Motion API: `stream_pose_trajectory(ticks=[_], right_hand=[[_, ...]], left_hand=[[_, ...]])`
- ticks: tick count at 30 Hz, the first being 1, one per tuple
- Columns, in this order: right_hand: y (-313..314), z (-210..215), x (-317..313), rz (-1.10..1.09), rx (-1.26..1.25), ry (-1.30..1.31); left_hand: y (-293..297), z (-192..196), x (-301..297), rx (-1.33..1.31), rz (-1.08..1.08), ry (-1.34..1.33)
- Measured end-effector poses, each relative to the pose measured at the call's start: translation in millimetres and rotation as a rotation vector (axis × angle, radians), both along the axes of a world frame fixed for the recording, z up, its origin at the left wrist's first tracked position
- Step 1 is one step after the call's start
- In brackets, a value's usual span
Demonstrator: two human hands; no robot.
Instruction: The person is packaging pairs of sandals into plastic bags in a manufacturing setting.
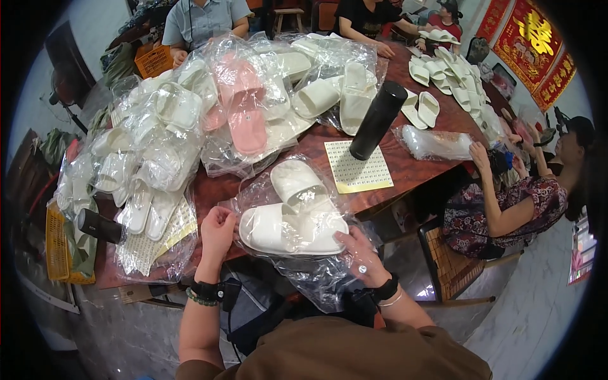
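The right hand (364, 256) clamped the bagged white slippers (278, 225) at the tabletop's (215, 190) near edge; beside them, the left hand's (216, 229) fingers pinched together. Steady, level support seemed best.

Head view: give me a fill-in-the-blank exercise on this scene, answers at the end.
1. The right hand holds a slipper coloured ____.
2. The non-white pair in the pile is coloured ____.
3. The bottle standing on the sheet is coloured ____.
4. The woven-seat chair is on the picture's ____ side.

Missing words: white; pink; black; right.
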State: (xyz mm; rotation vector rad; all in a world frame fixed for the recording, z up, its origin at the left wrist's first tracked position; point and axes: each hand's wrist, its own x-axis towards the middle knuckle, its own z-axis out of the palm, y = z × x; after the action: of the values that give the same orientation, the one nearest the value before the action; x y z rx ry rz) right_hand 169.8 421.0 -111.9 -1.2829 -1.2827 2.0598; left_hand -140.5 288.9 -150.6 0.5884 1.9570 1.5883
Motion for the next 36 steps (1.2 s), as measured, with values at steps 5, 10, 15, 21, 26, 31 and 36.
stream_pose_trajectory(ticks=[5, 10, 15, 21, 26, 31, 36], right_hand=[[10, -50, 17, 0.037, -0.114, 0.479], [11, -16, -1, -0.039, -0.108, 0.326], [5, -4, -4, 0.209, 0.024, 0.108], [2, -22, -19, 0.282, 0.048, 0.032], [5, -39, -18, 0.182, -0.011, 0.088], [-4, -46, -18, 0.191, 0.135, 0.043], [7, -8, -12, 0.051, -0.157, 0.234]], left_hand=[[-1, 12, 1, 0.016, -0.094, -0.16], [-5, 38, -3, -0.193, -0.229, -0.008], [11, 68, -8, -0.422, -0.21, 0.535], [39, 40, -14, -0.461, -0.262, 0.685], [51, 27, -10, -0.411, -0.229, 0.703], [43, 23, -2, -0.362, -0.183, 0.731], [40, 19, -3, -0.306, -0.14, 0.691]])
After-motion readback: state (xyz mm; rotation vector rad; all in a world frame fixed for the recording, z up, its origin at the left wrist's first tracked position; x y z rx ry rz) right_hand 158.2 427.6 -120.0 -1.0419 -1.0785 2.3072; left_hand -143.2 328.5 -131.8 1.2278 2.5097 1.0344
